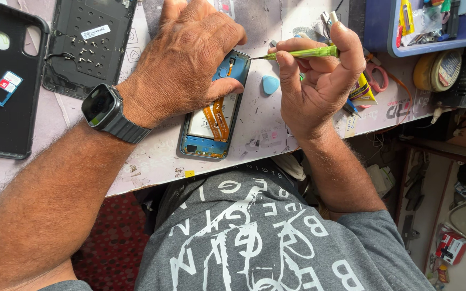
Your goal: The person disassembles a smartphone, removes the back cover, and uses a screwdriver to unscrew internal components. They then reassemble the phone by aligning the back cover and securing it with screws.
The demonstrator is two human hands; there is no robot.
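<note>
An opened blue smartphone [211,141] lies on the worn work mat [254,134], its back off, showing a white battery and orange ribbon cables. My left hand [190,54] presses down on its upper half, with a dark watch on the wrist. My right hand [319,70] grips a thin green screwdriver [303,53], its tip pointing left at the phone's top right corner. A blue triangular pick [269,84] rests on the mat between phone and right hand.
A black phone case [1,124] with a small card tray on it lies far left. Beside it sits a dark back panel [90,48] dotted with loose screws. A blue parts tray [432,29], tape rolls, pink-handled scissors [377,78] and a glue tube [361,90] crowd the right.
</note>
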